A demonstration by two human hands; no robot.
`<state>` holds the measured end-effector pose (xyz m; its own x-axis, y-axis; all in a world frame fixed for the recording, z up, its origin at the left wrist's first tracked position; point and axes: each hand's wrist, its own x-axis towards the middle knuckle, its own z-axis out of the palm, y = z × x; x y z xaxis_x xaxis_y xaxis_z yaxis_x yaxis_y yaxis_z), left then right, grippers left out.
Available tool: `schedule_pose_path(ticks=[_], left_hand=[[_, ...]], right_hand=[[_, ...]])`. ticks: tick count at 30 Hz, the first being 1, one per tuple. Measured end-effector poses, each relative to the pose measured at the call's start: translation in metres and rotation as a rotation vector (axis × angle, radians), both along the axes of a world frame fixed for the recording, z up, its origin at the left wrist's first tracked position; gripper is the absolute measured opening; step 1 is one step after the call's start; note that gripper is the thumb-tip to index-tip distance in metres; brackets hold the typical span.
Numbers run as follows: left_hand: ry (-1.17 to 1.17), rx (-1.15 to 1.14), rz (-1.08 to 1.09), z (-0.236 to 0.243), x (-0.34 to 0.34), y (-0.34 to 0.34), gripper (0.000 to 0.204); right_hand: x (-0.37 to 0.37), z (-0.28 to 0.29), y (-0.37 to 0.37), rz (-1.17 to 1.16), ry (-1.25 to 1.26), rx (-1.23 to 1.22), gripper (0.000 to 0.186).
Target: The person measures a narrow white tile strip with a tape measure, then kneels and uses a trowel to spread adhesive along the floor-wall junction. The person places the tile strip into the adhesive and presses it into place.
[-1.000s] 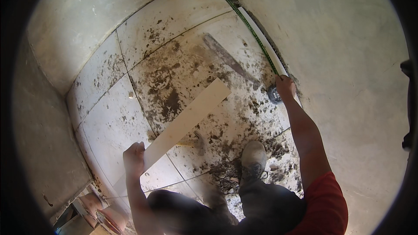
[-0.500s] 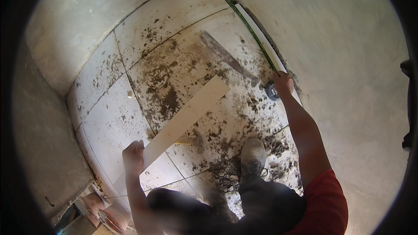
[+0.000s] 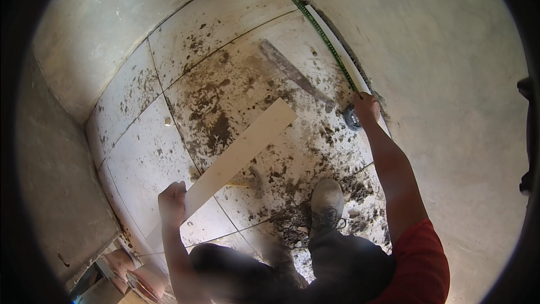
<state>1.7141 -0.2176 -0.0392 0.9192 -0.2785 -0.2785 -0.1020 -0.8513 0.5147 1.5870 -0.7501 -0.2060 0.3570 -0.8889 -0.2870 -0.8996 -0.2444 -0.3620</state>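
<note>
My left hand [image 3: 173,204] is closed around the near end of a long, narrow beige tile strip [image 3: 242,155], which slants up to the right above the floor. At the foot of the right wall, my right hand [image 3: 365,107] grips a tape measure [image 3: 352,118] with a dark round case. Its green blade [image 3: 323,35] runs out along the wall toward the far corner. Beside the blade, a white tile strip [image 3: 344,59] lies against the wall base, partly hidden by my right hand and forearm. Under the held strip lies a hammer [image 3: 256,182], its handle partly covered.
A long, dirty, flat blade-like tool [image 3: 292,73] lies on the tiled floor [image 3: 247,0]. Dirt and mortar crumbs [image 3: 219,129] are scattered over the tiles. My shoe [image 3: 327,197] stands near the lower middle. Reddish round containers [image 3: 147,282] sit at the lower left. Walls [image 3: 450,107] enclose the floor.
</note>
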Motion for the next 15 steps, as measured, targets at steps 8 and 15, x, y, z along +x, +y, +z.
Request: schedule_pose_path(ticks=[8,15], left_hand=[[0.021,-0.021,0.02,0.0005,-0.001,-0.0006,0.053],[-0.006,0.03,-0.013,-0.0002,0.0004,-0.0008,0.056]], right_hand=[[0.0,-0.0003,0.0007,0.034,-0.001,-0.04,0.036],[-0.0005,0.0013,0.0018,0.04,-0.01,-0.048,0.036]])
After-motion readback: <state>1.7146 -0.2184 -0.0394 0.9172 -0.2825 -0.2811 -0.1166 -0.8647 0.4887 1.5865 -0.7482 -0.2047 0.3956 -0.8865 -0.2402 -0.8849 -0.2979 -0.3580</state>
